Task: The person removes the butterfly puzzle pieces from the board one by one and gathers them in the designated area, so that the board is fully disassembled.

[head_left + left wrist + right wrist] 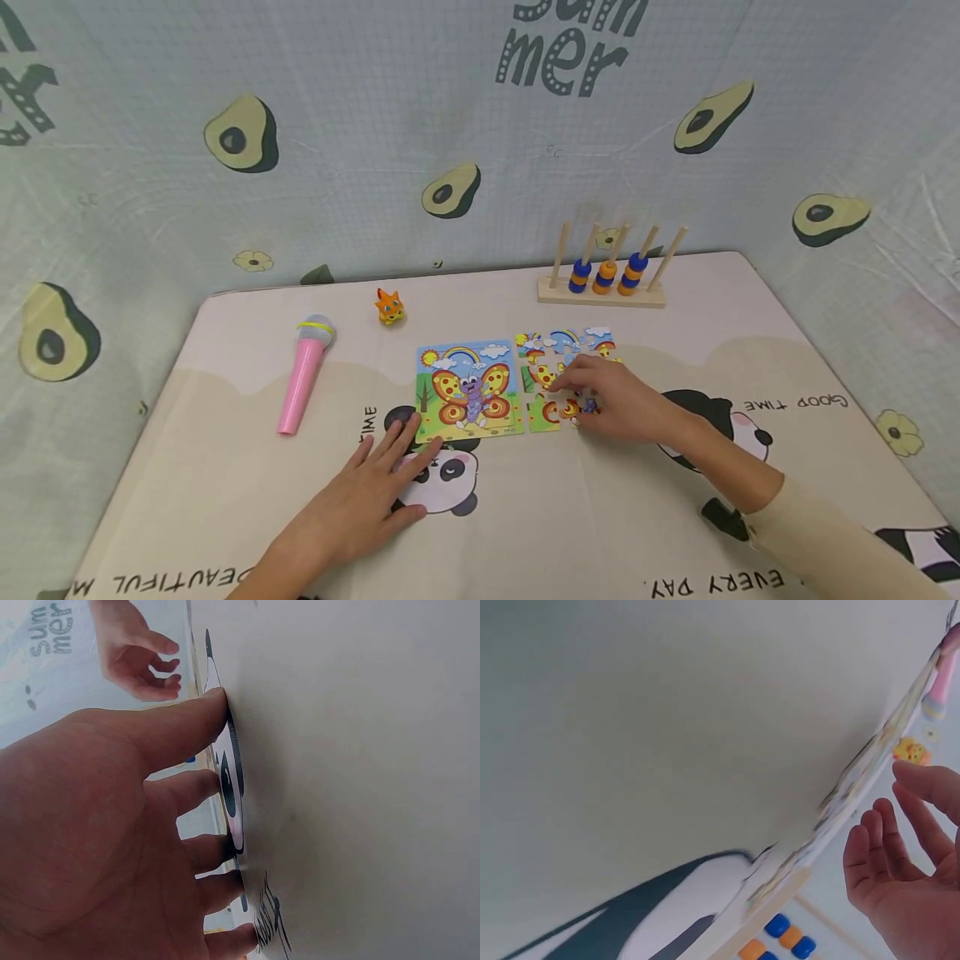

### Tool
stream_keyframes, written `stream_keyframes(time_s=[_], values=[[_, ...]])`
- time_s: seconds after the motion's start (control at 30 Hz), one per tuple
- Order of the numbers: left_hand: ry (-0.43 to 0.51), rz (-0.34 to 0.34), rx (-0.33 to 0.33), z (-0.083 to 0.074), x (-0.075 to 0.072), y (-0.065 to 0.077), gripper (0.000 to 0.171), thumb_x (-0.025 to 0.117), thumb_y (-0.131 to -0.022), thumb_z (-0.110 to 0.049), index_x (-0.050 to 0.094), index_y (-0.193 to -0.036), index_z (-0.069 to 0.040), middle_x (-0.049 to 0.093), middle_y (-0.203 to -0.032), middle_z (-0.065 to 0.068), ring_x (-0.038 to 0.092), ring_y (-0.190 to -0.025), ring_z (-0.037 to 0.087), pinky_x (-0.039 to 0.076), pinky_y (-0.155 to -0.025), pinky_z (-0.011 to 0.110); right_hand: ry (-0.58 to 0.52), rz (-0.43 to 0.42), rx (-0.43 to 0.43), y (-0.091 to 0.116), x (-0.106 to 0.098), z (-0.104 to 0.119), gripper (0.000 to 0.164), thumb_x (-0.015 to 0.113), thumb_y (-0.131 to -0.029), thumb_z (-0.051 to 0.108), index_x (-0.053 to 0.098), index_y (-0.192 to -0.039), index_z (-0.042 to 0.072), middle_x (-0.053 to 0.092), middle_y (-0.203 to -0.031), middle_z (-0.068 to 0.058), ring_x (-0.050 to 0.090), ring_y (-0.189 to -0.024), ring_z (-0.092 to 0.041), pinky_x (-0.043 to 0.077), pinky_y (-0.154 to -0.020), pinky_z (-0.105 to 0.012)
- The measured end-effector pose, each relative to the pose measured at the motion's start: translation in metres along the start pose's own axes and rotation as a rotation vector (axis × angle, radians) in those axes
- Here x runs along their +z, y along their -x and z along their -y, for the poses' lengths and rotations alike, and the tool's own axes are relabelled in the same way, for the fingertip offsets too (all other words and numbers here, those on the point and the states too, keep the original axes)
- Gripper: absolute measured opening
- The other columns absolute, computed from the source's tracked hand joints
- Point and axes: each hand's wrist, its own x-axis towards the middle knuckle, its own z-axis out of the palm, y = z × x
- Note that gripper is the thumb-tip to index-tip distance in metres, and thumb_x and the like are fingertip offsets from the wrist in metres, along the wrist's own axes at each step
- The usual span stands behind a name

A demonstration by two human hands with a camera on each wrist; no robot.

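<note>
On the table lies a butterfly picture board (472,387), a square with a blue sky and a rainbow. To its right, several loose jigsaw pieces (544,412) are laid out in rough rows with gaps. My right hand (622,402) is over the right part of these pieces and hides some of them. Its fingers are bent, with space between thumb and fingertips; the right wrist view shows no piece between them. My left hand (367,500) rests with fingers spread, its fingertips (408,425) right at the board's lower left corner.
A pink toy microphone (303,375) lies at the left. Behind the board stands a small orange toy figure (390,307). At the back right is a wooden bead counter (600,293) with blue and orange beads. A patterned cloth hangs behind the table.
</note>
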Motion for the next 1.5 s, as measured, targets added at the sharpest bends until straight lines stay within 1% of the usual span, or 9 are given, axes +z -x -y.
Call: stream_keyframes(time_s=[0.27,0.33,0.53,0.73,0.8,0.93,1.13,1.33,1.5], values=[[0.0,0.001,-0.001,0.0,0.0,0.0,0.074,0.068,-0.099,-0.045,0.038,-0.163,-0.024,0.02,-0.174,0.015,0.025,-0.158,0.043,0.027,-0.122,0.068,-0.056,0.038,-0.017,-0.02,0.009,0.017,0.039,0.07,-0.089,0.001,0.073,-0.126,0.014,0.067,-0.121,-0.001,0.062,-0.104,-0.019,0.055,-0.08,-0.03],[0.005,0.006,-0.004,0.0,0.0,-0.001,0.074,0.068,-0.099,-0.046,0.037,-0.163,-0.024,0.019,-0.174,0.015,0.024,-0.158,0.043,0.027,-0.122,0.068,-0.058,0.045,-0.02,-0.025,0.013,0.021,0.04,0.071,-0.089,0.002,0.073,-0.126,0.015,0.067,-0.123,0.0,0.061,-0.106,-0.019,0.055,-0.083,-0.031],[0.011,0.011,-0.005,0.0,0.001,-0.001,0.074,0.067,-0.099,-0.046,0.036,-0.164,-0.024,0.018,-0.175,0.015,0.024,-0.159,0.043,0.026,-0.122,0.068,-0.052,0.066,-0.039,-0.039,0.021,0.033,0.043,0.075,-0.088,0.003,0.073,-0.128,0.018,0.066,-0.125,0.0,0.06,-0.114,-0.02,0.053,-0.098,-0.043],[0.016,0.017,-0.003,0.0,0.0,-0.001,0.074,0.067,-0.099,-0.046,0.036,-0.164,-0.025,0.018,-0.175,0.014,0.024,-0.158,0.043,0.026,-0.122,0.069,-0.027,0.103,-0.033,-0.048,0.029,0.041,0.042,0.076,-0.088,0.006,0.073,-0.127,0.019,0.065,-0.124,-0.001,0.06,-0.114,-0.021,0.053,-0.1,-0.045],[0.018,0.021,-0.005,0.0,0.0,-0.001,0.074,0.067,-0.099,-0.046,0.036,-0.164,-0.025,0.017,-0.175,0.014,0.023,-0.159,0.043,0.026,-0.122,0.069,-0.024,0.112,-0.031,-0.052,0.03,0.042,0.042,0.075,-0.087,0.006,0.072,-0.128,0.017,0.065,-0.125,-0.002,0.06,-0.115,-0.022,0.053,-0.101,-0.045],[0.017,0.02,-0.004,-0.001,-0.001,-0.001,0.074,0.066,-0.1,-0.046,0.036,-0.164,-0.025,0.017,-0.175,0.014,0.023,-0.159,0.042,0.026,-0.122,0.068,-0.006,0.122,-0.023,-0.057,0.031,0.044,0.045,0.076,-0.086,0.005,0.071,-0.13,0.015,0.065,-0.127,-0.003,0.06,-0.118,-0.023,0.053,-0.103,-0.045],[0.02,0.014,0.001,0.0,-0.001,0.0,0.073,0.066,-0.1,-0.046,0.037,-0.163,-0.024,0.018,-0.175,0.015,0.024,-0.158,0.043,0.026,-0.121,0.069,-0.001,0.142,-0.008,-0.062,0.032,0.048,0.048,0.079,-0.085,0.005,0.071,-0.131,0.016,0.065,-0.132,-0.004,0.058,-0.126,-0.026,0.05,-0.11,-0.047],[0.012,0.016,0.001,0.001,0.0,0.0,0.074,0.067,-0.099,-0.046,0.037,-0.163,-0.025,0.018,-0.175,0.015,0.023,-0.159,0.043,0.027,-0.122,0.069,0.021,0.169,0.02,-0.065,0.035,0.05,0.051,0.08,-0.084,0.005,0.071,-0.133,0.017,0.063,-0.136,-0.006,0.056,-0.128,-0.027,0.05,-0.111,-0.047],[0.015,0.021,-0.01,0.001,-0.002,0.0,0.074,0.067,-0.099,-0.046,0.037,-0.163,-0.025,0.018,-0.175,0.014,0.023,-0.159,0.043,0.026,-0.122,0.069,0.026,0.17,0.022,-0.067,0.036,0.052,0.052,0.081,-0.084,0.003,0.071,-0.133,0.017,0.062,-0.134,-0.006,0.056,-0.126,-0.025,0.052,-0.109,-0.045]])
